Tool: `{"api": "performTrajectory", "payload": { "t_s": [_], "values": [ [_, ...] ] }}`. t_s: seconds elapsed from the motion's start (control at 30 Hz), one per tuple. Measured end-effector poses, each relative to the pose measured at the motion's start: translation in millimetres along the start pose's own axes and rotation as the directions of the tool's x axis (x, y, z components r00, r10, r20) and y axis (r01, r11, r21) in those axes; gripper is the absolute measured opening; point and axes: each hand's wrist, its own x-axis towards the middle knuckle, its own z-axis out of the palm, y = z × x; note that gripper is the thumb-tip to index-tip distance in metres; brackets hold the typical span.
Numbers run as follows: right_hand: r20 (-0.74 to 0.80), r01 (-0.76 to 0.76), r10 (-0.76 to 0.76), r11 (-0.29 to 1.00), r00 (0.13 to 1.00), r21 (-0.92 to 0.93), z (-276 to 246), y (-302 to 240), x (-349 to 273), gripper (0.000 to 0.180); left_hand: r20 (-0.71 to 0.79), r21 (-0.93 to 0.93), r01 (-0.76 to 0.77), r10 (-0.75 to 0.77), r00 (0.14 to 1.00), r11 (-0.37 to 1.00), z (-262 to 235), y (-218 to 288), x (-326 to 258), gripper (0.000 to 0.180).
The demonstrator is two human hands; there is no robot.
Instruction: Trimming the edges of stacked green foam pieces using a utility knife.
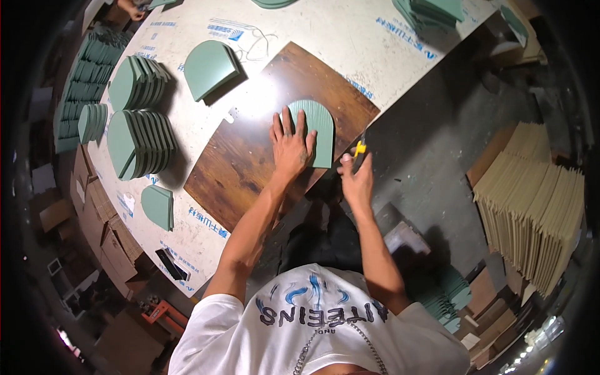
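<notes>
Left hand [290,145] flat, fingers spread wide, pressing down on green arched panel [317,128], which lies on dark wood board [250,156] at near edge of white table [350,44]. Right hand [356,180] closed round yellow-and-black knife [359,150], tip at panel's lower right corner, right by board edge. Both forearms coming up from bottom of frame, white t-shirt [312,331] below. On table to the left: fanned stacks of same green arched pieces [140,140], more stacks [139,81] above, one single piece [211,67] propped nr board's top corner, small stack [158,206] lower down. More green pieces [431,11] at far top right. White cord [259,40] looped nr board top. Black flat object [170,264] at table's near corner, can't tell what. Tan cardboard sheets [537,200] standing on edge at right, on floor. Another person's hand [131,9] at top left.
</notes>
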Motion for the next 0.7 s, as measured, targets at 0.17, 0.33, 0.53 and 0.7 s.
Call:
{"api": "performTrajectory", "payload": {
  "t_s": [0.17, 0.33, 0.53, 0.7],
  "values": [
    [0.158, 0.115, -0.12, 0.993, 0.98, 0.037, -47, 33, 4, 0.053, -0.055, 0.175, 0.101, -0.093, 0.994, 0.979, 9, 16, 24, 0.059],
    [0.193, 0.447, -0.413, 0.875, 0.89, -0.186, -53, 29, -29, 0.047, -0.046, 0.179, 0.134, -0.128, 0.991, 0.975, 11, 17, 30, 0.057],
    [0.137, 0.626, -0.622, 0.702, 0.771, -0.338, -38, 62, -55, 0.045, 0.042, -0.019, -0.009, 0.01, 0.999, 1.0, 4, 6, 35, 0.064],
    [0.032, 0.566, -0.613, 0.707, 0.79, -0.425, -35, 75, -67, 0.041, -0.245, 0.099, -0.206, 0.224, 0.943, 0.974, 23, -8, 38, 0.052]
  ]
}}
